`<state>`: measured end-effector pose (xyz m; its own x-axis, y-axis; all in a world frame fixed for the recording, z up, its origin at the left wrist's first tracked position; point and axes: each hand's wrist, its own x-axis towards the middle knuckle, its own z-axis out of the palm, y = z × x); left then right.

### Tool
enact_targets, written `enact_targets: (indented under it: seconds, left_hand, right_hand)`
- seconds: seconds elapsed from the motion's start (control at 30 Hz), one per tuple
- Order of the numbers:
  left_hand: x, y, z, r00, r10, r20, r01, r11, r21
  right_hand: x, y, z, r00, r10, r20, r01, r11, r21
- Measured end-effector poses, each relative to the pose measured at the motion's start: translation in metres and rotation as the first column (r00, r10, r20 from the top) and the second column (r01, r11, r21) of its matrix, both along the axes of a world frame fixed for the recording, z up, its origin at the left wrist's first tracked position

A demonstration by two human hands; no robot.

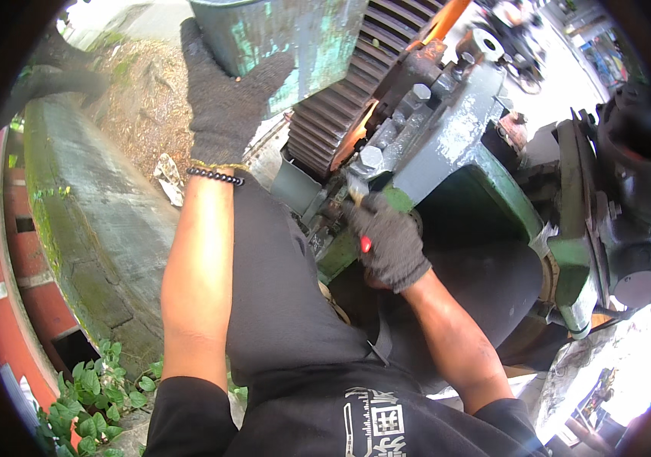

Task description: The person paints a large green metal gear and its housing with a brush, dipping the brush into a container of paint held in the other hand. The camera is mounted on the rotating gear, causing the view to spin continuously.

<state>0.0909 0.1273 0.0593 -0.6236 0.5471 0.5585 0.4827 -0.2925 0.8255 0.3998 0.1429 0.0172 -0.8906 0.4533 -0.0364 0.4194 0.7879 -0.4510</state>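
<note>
The left hand (230, 99), in a dark knitted glove, is at the upper left of the frame, its thumb and fingers spread wide against the near corner of a weathered metal box (295, 46) with patchy green paint, which stands at the top centre. A dark beaded bracelet (215, 177) circles that wrist. The right hand (391, 240), gloved alike and slightly blurred, is near the middle of the frame, curled around a tool (366, 244); a red bit of it shows at the glove, but its full shape is hidden. This hand is low beside the green machine housing (455, 145), just below a large hex bolt (371, 157). Beyond the bolt, a big dark gear (340, 99) with long straight teeth runs up toward the top of the frame, next to the metal box, with an orange strip (447, 19) along its edge. A dark motor-like part (638, 145) fills the right side, and a motorcycle (523, 61) is at the upper right. On the left a mossy concrete wall (89, 206) curves downward, with green leaves (97, 388) at the lower left.
</note>
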Motion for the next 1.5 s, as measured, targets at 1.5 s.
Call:
enact_targets:
  seconds: [1.5]
  left_hand:
    - [0.011, -0.004, 0.007, 0.988, -0.005, -0.152, 0.004, 1.000, -0.010]
  right_hand:
    - [-0.019, -0.016, 0.008, 0.993, 0.039, -0.114, -0.034, 0.999, 0.043]
